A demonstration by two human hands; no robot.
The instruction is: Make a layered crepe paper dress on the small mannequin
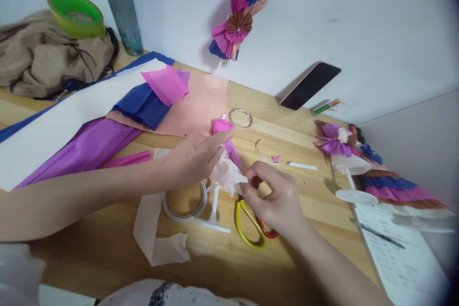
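A small figure wrapped in pink and purple crepe paper [233,153] stands on a white plastic stand [214,208] in front of me. Pale crepe paper [225,172] is gathered around its lower part. My left hand [201,155] is closed around the figure from the left, its fingers across the pink top; the thumb is hidden. On the right, my right hand [276,193] pinches a corner of the pale paper between thumb and fingers. Scissors with yellow and red handles [249,229] lie beneath that hand, partly covered. Beside the stand lies a roll of tape [168,208].
A pale paper strip [147,222] curls at the left. Crepe sheets [179,114] lie behind, near a bottle [124,14] and green-yellow tape roll [75,14]. A phone [310,86] leans on the wall. Right are a paper-dressed figure [337,138] and a notebook [398,253].
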